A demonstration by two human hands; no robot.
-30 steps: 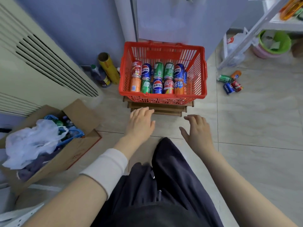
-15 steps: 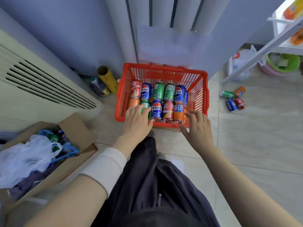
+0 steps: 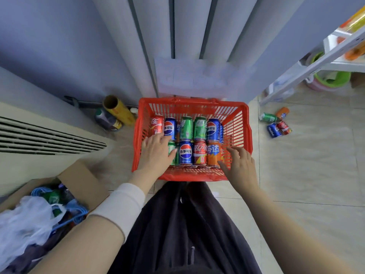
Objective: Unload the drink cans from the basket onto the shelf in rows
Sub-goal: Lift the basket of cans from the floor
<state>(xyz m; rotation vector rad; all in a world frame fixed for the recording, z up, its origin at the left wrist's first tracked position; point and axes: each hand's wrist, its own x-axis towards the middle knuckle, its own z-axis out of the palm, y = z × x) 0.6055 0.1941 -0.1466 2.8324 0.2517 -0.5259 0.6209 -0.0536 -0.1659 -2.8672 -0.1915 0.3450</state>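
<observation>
The step in hand, as I read it, is the first reach into the basket (image 3: 193,173) — no can is lifted yet. My left hand (image 3: 156,153) lies over the basket's left front corner with its fingers spread and fairly straight. The thumb is against a green can (image 3: 172,150), and the hand grips nothing. My right hand (image 3: 240,165) is spread and empty too, at the basket's right front corner. Its fingertips are at or just short of the orange can (image 3: 213,153); I can't tell whether they touch.

The drink cans (image 3: 185,153) sit inside the basket in two packed rows, touching one another.

The next move, I'd judge, is to curl each hand round one can and lift it clear of the rim. Then it goes to the white shelf (image 3: 335,46), right of and beyond the basket. An end can looks easiest to free.

Nine cans show in the basket: three blue, three green, two red, one orange. The left hand may hide another, and a blue sliver at the back row's right end may be one more. On the floor (image 3: 316,175) right of the basket lie four loose cans (image 3: 273,130) — green, orange, blue, red.
</observation>
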